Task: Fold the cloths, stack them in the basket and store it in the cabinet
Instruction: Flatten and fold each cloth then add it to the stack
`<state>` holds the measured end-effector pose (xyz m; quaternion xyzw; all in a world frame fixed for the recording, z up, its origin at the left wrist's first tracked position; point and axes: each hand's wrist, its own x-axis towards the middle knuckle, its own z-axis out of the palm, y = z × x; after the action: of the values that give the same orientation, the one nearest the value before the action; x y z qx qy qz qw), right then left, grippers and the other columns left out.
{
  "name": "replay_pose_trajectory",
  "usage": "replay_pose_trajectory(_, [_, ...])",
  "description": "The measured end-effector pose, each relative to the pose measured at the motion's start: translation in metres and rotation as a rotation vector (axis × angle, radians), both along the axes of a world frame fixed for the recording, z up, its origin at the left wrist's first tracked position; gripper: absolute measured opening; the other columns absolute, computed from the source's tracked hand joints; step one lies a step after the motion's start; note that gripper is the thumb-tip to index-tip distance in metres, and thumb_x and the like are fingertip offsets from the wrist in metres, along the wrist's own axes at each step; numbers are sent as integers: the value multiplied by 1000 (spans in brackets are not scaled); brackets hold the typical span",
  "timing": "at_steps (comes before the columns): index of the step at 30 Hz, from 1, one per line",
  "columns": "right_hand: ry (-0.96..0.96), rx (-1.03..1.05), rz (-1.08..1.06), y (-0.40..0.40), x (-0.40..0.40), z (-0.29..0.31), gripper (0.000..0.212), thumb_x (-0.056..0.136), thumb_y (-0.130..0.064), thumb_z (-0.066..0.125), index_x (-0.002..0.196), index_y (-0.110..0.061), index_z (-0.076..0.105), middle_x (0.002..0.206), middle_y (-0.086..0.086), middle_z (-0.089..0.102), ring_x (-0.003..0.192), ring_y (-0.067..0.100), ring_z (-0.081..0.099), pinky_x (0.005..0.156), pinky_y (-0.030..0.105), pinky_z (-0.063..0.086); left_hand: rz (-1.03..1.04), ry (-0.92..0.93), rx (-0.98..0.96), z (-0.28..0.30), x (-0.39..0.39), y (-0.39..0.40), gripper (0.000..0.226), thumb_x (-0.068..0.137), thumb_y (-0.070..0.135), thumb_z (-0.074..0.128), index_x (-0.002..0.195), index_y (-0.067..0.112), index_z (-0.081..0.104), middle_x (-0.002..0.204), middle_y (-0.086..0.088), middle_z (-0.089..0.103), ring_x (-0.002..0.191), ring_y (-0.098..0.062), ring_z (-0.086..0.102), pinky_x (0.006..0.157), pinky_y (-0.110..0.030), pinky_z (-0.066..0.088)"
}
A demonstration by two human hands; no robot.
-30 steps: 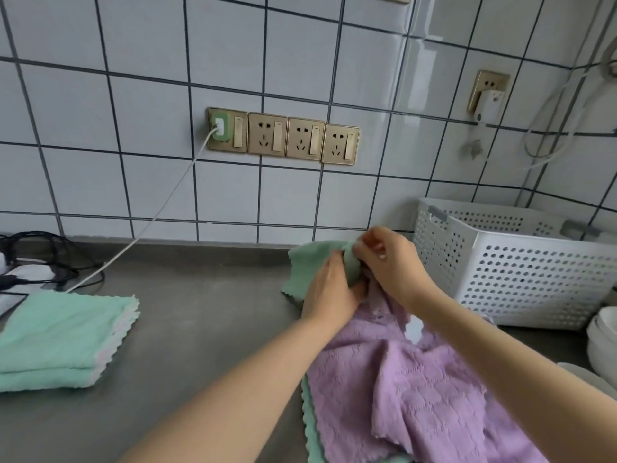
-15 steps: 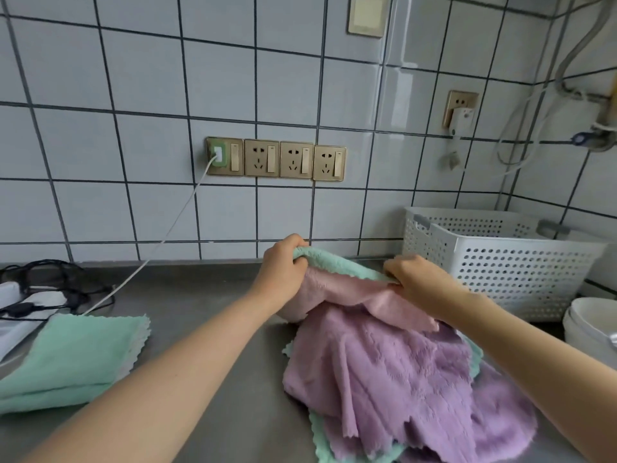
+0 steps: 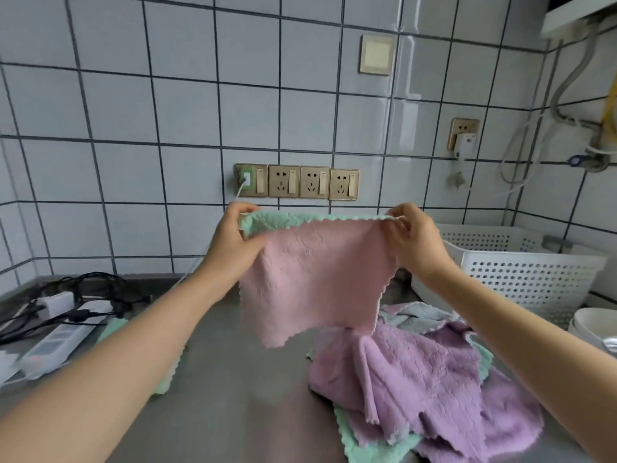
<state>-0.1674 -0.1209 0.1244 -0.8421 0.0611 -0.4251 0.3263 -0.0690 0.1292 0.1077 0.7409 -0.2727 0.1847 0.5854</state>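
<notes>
- At the far left of the counter (image 3: 233, 379) sit a power strip (image 3: 56, 342) and tangled black cables (image 3: 83, 292). A cloth swung or laid down carelessly that way could snag them or drag a plug.
- Just right of the strip, a mint cloth (image 3: 115, 329) peeks out from behind the left forearm, mostly hidden. Judging by its position, that arm coming down could brush it and spoil its shape.
- The left hand (image 3: 233, 242) is pinched shut on the upper left corner of the pink cloth (image 3: 317, 279), which hangs in the air above the counter, its mint backing showing along the top edge. The grip looks shallow, so a corner might slip and the cloth would drop crumpled.
- A white cord (image 3: 200, 262) runs from the wall sockets (image 3: 297, 182) down behind that hand; the cloth could catch it.
- The right hand (image 3: 414, 238) is pinched shut on the upper right corner. The lower edge hangs uneven, so a fold begun from here would probably come out crooked.
- Below lies a loose heap of purple cloths (image 3: 417, 379) with mint and grey ones under it. Laying the pink cloth there would muddle it with the unfolded ones.
- The white basket (image 3: 521, 262) stands against the wall at the right, beside white bowls (image 3: 594, 329) at the edge; a hurried reach could knock them.
</notes>
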Motion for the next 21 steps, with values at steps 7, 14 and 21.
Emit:
replay_pose_trajectory(7, [87,353,423,65,-26,12,23,92,-24,61,92,-2,65,74,7,61,66,12,54,58,27,43,-43,133,-191,6,-28,92,38,86,-1,58,105,32,60,108,-7,68,101,-19,64,91,-40,50])
replay_pose_trajectory(14, [457,308,549,91,-24,-14,23,89,-25,65,86,-2,66,75,6,62,68,15,57,63,27,47,-5,281,-173,-23,-47,156,13,89,8,60,97,14,69,91,-12,71,73,-20,59,62,-26,42])
replay_pose_trajectory(21, [832,-564,148,101,0,-130,17,82,-25,62,81,-8,66,78,5,65,70,21,54,62,26,43,68,722,257,-141,-35,188,10,85,-6,58,85,4,59,63,-12,56,49,-17,49,44,-23,46])
